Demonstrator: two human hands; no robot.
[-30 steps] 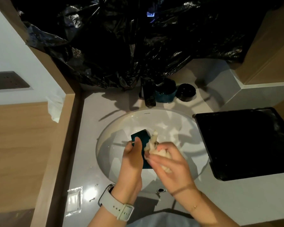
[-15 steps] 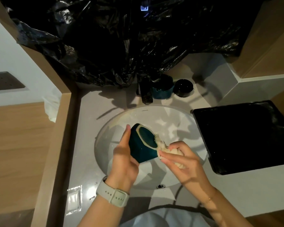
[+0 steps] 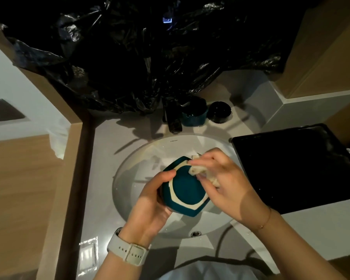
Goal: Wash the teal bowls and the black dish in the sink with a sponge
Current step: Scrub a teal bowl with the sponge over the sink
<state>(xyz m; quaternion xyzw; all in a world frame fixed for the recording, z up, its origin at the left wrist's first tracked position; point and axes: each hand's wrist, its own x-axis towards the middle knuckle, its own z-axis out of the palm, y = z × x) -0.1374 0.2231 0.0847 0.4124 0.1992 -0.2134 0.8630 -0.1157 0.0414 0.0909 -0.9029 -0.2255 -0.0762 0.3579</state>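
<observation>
Nearest to us, just in front of the sink (image 3: 129, 178), we see our left wrist with a white watch (image 3: 129, 253) strapped round it. Over the middle of the sink our left hand (image 3: 150, 201) grips a teal bowl (image 3: 185, 190), thumb curled over its left edge and the other fingers hidden behind it. The bowl is turned so that its underside faces us: a teal six-sided base ringed by a pale unglazed band. It hangs in the air above the sink, not touching the basin.

On the right of the sink our right hand (image 3: 224, 178) pinches a pale sponge (image 3: 198, 169) between thumb and fingertips and presses it against the upper right corner of the bowl's base. Part of the sponge is bunched under the palm, so we cannot tell its full shape. A thin bracelet (image 3: 266, 221) circles that wrist.

The overflow hole (image 3: 195, 233) sits in the near wall of the sink. On the grey tabletop (image 3: 103, 158), near-left of the sink, lies a small clear packet (image 3: 87, 255). Right of the sink, touching its rim, is a large black tray (image 3: 291, 168).

Behind the sink stands a dark faucet (image 3: 173, 118), its spout reaching over the far rim. Just right of the faucet sits a second teal bowl (image 3: 194, 115), and right of that the black dish (image 3: 219, 112). Farthest back, above the faucet, crumpled black plastic sheeting (image 3: 139, 47) covers the wall.
</observation>
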